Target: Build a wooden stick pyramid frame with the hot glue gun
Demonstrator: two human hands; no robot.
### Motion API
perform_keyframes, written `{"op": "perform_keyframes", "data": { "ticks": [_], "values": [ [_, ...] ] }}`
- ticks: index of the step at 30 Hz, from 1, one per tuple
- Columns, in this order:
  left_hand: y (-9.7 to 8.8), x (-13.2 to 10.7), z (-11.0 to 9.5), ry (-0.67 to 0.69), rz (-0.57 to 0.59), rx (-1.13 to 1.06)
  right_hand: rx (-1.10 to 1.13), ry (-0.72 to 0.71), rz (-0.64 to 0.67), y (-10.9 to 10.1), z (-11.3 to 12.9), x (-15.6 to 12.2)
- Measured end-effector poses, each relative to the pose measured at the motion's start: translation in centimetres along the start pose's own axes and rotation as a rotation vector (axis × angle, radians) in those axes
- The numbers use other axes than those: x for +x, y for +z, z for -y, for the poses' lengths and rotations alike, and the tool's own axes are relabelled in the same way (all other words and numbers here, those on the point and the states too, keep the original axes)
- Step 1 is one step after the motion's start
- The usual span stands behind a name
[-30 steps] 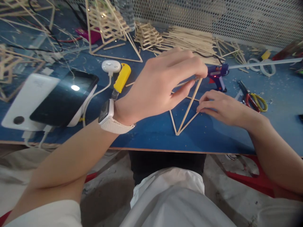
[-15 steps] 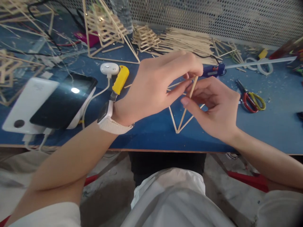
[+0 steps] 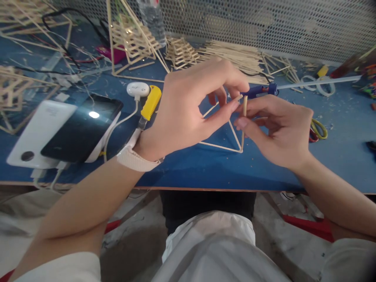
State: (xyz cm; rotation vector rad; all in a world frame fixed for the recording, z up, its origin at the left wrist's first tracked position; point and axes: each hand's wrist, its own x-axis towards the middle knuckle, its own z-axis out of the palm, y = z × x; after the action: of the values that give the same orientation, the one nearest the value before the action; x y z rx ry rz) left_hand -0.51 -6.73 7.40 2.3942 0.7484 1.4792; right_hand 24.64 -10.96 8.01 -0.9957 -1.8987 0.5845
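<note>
Currently, the frame (image 3: 235, 134) is clamped from two sides: one stick is pinched near its tip by the left hand (image 3: 188, 107), another by the right hand (image 3: 283, 133). It is held at the table (image 3: 346, 160), toward two o'clock from the view's centre. From it, the gun (image 3: 261, 91) is seen past one o'clock, the scissors (image 3: 319, 129) at three.

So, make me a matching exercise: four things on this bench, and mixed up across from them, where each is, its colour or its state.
Things:
1. stick frame
2. phone
3. glue gun
4. cutter handle

Places, colours, states:
A. blue
B. yellow
C. pinched in the right hand
D. lying across a white device

Pairs: 1-C, 2-D, 3-A, 4-B
</note>
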Motion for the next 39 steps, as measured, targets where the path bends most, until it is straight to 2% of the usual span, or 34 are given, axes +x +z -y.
{"op": "perform_keyframes", "data": {
  "ticks": [7,14,17,20,23,27,30,34,36,39],
  "values": [
    [-0.2,0.0,-0.7,-0.118,0.035,-0.106,-0.175,-0.053,-0.017,-0.3,-0.6,0.7],
    [1.4,0.0,1.2,0.032,-0.119,-0.304,-0.195,-0.03,-0.065,-0.1,-1.4,0.2],
    [1.7,-0.2,2.5,0.107,-0.064,-0.209,-0.17,-0.028,-0.073,0.0,-1.6,0.0],
    [1.3,-0.3,3.1,0.079,0.037,-0.037,-0.176,-0.014,-0.071,0.2,-1.5,-0.2],
    [0.1,0.1,2.5,0.089,0.077,-0.075,-0.207,-0.01,-0.064,0.3,-1.4,-0.2],
    [-1.4,0.6,0.8,0.01,0.174,-0.075,-0.224,-0.024,-0.065,0.3,-1.4,-0.2],
    [-1.6,0.6,0.4,0.075,0.121,-0.107,-0.202,-0.071,-0.064,0.4,-1.7,-0.2],
    [0.0,0.1,1.7,0.049,0.09,-0.091,-0.144,-0.1,-0.083,0.5,-2.0,-0.3],
    [1.1,0.0,3.1,0.129,-0.044,-0.083,-0.143,-0.078,-0.086,0.6,-2.0,-0.3],
    [1.6,0.2,4.6,0.326,-0.078,-0.143,-0.149,-0.044,-0.081,0.6,-2.0,-0.3]
  ]
}}
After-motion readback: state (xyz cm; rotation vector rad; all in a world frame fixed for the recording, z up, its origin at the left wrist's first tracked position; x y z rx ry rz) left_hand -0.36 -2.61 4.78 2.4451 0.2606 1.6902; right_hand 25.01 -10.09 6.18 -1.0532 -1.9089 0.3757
